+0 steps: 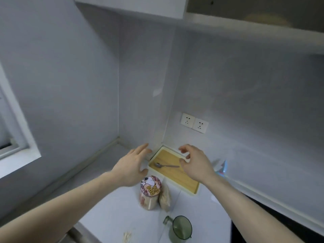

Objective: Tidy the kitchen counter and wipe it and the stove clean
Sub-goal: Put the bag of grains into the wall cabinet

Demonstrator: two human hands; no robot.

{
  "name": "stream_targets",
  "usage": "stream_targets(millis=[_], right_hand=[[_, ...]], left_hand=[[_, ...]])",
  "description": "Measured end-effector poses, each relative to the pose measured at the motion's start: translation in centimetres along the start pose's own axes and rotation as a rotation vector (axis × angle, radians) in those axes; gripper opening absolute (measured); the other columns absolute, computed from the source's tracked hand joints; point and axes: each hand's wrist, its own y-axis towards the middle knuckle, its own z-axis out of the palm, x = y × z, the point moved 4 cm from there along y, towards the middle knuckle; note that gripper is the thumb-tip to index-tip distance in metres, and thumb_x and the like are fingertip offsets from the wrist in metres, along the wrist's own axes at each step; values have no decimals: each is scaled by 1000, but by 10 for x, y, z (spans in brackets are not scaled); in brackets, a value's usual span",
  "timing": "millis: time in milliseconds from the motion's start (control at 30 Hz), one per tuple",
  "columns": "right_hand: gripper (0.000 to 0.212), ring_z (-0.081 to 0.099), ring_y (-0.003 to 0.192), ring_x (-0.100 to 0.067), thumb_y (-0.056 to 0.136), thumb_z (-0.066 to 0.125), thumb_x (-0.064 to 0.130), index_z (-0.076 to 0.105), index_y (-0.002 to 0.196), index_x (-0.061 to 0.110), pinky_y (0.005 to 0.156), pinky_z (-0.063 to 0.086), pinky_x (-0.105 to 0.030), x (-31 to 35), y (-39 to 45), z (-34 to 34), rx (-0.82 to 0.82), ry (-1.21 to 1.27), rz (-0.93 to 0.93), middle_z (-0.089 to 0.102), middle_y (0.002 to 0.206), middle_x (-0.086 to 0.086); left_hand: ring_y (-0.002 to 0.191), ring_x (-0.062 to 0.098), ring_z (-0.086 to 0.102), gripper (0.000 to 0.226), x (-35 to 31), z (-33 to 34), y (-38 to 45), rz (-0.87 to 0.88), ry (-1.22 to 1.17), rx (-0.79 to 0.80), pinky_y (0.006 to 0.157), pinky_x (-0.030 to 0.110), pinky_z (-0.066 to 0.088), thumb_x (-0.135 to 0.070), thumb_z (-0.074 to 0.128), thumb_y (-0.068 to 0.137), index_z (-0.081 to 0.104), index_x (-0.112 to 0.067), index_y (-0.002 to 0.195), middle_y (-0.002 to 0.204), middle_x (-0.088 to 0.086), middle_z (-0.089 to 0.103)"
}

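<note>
We held our left hand (130, 166) and right hand (196, 163) over the tray (177, 174) in the counter (112, 213) corner, fingers spread wide, gripping nothing; spoon (165, 165) lay inside.

Head view, down onto counter (112, 213)

Pale grey matte walls (70, 85) met in a recessed corner. A white-framed window (15, 137) stood at left. White overhead cabinets (140, 6) hung above, over a white underside ledge (254, 30). A pair of white wall sockets (194, 122) sat on the right-hand wall. Lighting was soft and even.
</note>
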Motion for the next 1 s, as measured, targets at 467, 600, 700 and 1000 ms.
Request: stream_targets(millis=[467, 600, 700, 1000], right_hand=[[48, 60, 114, -23, 82, 59, 57, 59, 118, 25, 89, 50, -31, -70, -35, 173, 500, -101, 471, 60, 122, 1], [38, 61, 113, -25, 86, 57, 46, 59, 117, 24, 87, 50, -31, -76, -40, 186, 472, -138, 513, 61, 121, -2], [31, 62, 110, -25, 85, 54, 32, 59, 114, 23, 86, 50, -31, -77, -44, 191, 460, -152, 524, 61, 119, -3], [19, 56, 80, -25, 89, 43, 12, 58, 90, 24, 67, 45, -31, -64, -34, 149, 238, -169, 411, 66, 96, 1]], left_hand=[[153, 24, 14, 75, 47, 164, -20, -108, 98, 507, 118, 40, 31, -32, 56, 90, 23, -28, 157, 168, -6, 5], [156, 26, 4, 83, 47, 179, -23, -117, 145, 553, 123, 41, 24, -28, 55, 92, 10, -26, 161, 169, -6, -1], [156, 26, 3, 81, 45, 181, -19, -163, 116, 543, 122, 42, 26, -23, 55, 91, 14, -26, 161, 169, -8, 2], [156, 31, 2, 79, 39, 174, -7, -193, 174, 629, 122, 42, 28, -19, 48, 87, 16, -25, 159, 167, -9, 9]])
